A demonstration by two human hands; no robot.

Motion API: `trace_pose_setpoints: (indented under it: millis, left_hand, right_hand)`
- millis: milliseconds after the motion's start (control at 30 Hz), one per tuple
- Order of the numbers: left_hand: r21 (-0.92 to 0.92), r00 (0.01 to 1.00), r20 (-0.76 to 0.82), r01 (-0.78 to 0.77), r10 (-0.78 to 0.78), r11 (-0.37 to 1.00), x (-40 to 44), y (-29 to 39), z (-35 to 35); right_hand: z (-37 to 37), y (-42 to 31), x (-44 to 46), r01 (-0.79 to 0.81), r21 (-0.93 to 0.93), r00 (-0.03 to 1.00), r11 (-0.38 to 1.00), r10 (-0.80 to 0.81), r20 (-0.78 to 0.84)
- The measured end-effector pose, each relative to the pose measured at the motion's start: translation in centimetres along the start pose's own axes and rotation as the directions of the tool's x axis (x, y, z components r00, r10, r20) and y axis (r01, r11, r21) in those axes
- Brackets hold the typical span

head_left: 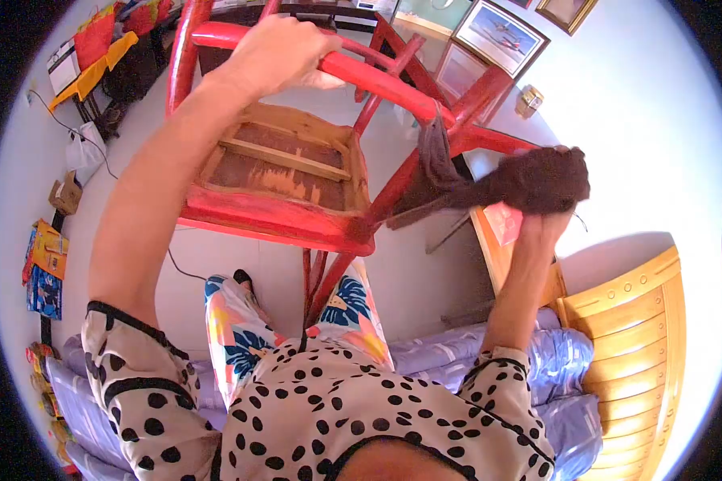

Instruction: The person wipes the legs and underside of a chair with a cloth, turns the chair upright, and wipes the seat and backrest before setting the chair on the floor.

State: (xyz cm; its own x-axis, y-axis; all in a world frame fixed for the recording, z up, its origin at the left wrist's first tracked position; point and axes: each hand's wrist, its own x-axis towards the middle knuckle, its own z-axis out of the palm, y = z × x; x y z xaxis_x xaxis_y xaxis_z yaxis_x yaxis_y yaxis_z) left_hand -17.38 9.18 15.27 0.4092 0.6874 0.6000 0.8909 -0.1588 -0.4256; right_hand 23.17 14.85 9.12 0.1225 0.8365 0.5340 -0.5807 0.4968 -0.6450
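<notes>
The red chair (277, 220) tilts between the hands and in front of the legs, its seat's underside showing, while a dark cloth (435, 156) runs from its frame to the right. An even pull on the cloth should go best with a firm left hold, so the frame does not twist. The left hand (281, 52) closes over a rail, its arm reaching far forward; the right hand (549, 180), lower and out to the side, is bunched in the cloth, its fingers mostly covered.
</notes>
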Motion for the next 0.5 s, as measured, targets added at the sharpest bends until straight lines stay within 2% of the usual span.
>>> trace_pose_setpoints:
  millis: [33,67,133,167,200,233,267,300,333,433,500]
  left_hand:
    - [0.001,1.0,0.009,-0.002,0.002,1.0,-0.2,0.0,-0.1]
    - [0.007,1.0,0.015,-0.003,0.003,1.0,-0.4,-0.1,-0.4]
    - [0.028,0.997,0.074,0.024,-0.026,0.999,-0.7,-0.4,-0.7]
    - [0.033,0.997,0.066,0.034,-0.036,0.999,-0.9,-0.4,-0.8]
    - [0.036,0.997,0.056,0.045,-0.047,0.998,-1.1,-0.3,-0.8]
    - [0.038,0.997,0.045,0.055,-0.057,0.998,-1.3,-0.3,-0.9]
    - [0.046,0.997,0.042,0.066,-0.068,0.997,-1.5,-0.6,-0.9]
    - [0.05,0.996,0.041,0.078,-0.08,0.996,-1.7,-0.8,-0.9]
    - [0.054,0.995,0.04,0.09,-0.093,0.994,-2.0,-1.1,-0.8]
    - [0.062,0.991,0.037,0.126,-0.129,0.99,-3.1,-2.1,-1.1]
    - [0.07,0.987,0.046,0.148,-0.152,0.986,-3.7,-2.6,-1.1]
  right_hand:
    - [0.2,1.7,1.0,0.0,0.091,0.999,0.996,0.004,-0.05]
    - [-1.0,3.3,2.4,0.198,-0.266,0.98,0.944,-0.181,0.085]
    - [1.3,5.0,3.5,0.192,-0.138,0.968,0.972,-0.165,0.188]
    - [4.8,5.1,2.5,-0.057,0.318,0.984,0.946,0.0,0.176]
    - [4.9,7.3,2.7,-0.126,0.339,0.929,0.932,-0.009,0.371]
    - [6.9,9.2,1.4,0.171,-0.022,0.941,0.985,-0.157,0.299]
    - [9.3,11.3,-0.2,0.414,-0.393,0.904,0.821,-0.318,0.287]
    - [9.8,13.6,-0.7,0.616,-0.481,0.788,0.625,-0.496,0.365]
    - [10.2,14.9,-2.2,0.584,-0.57,0.806,0.578,-0.493,0.327]
    - [11.3,17.0,-7.7,0.238,-0.457,0.969,0.857,-0.176,0.175]
    - [9.5,20.1,-11.1,0.223,-0.62,0.973,0.752,-0.129,0.194]
